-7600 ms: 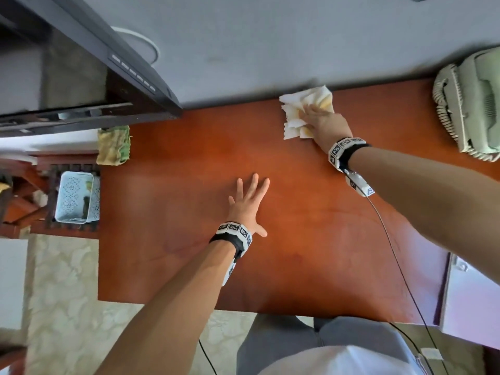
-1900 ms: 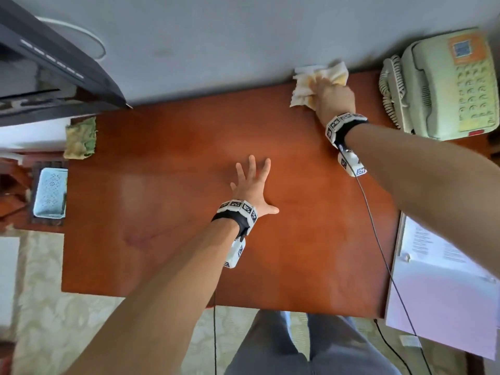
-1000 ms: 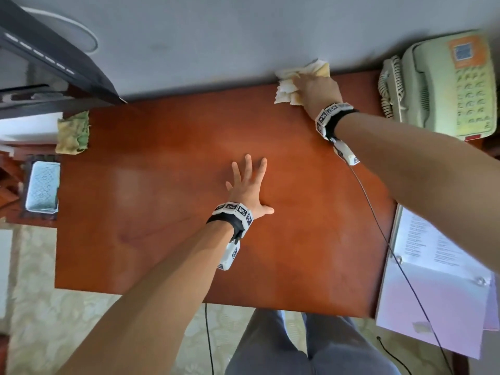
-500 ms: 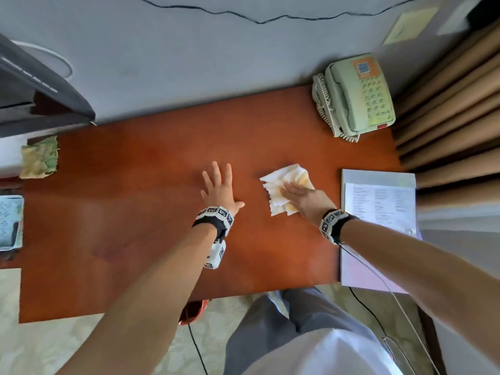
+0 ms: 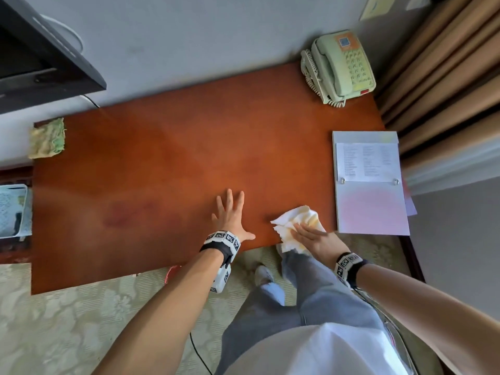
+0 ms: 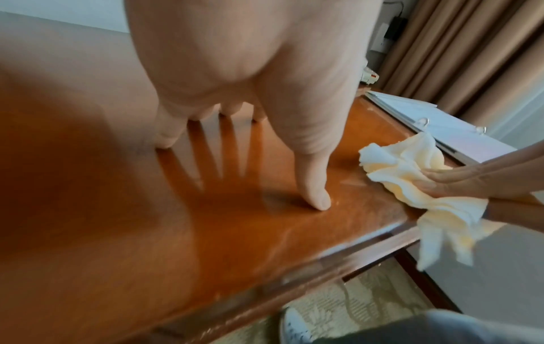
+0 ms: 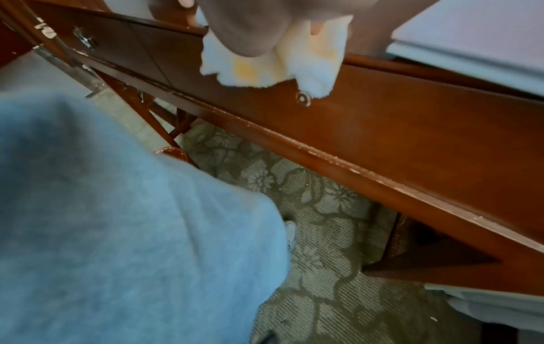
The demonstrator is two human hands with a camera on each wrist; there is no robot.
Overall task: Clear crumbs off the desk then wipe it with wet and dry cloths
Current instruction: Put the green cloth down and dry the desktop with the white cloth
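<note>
Right hand (image 5: 313, 240) flat, fingers straight, pressing cloth (image 5: 297, 226) over desk (image 5: 162, 171) edge, left hand (image 5: 230, 217) splayed flat alongside.

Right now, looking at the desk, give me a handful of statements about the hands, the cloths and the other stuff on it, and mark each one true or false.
1. The right hand presses the white and yellow cloth at the desk's near edge. True.
2. The left hand holds the green cloth. False: it lies flat on the bare wood with fingers spread, and the green cloth sits alone at the far left corner.
3. Part of the white and yellow cloth hangs over the desk's front. True.
4. The telephone sits on the open binder. False: they are apart, the telephone at the far right corner.
</note>
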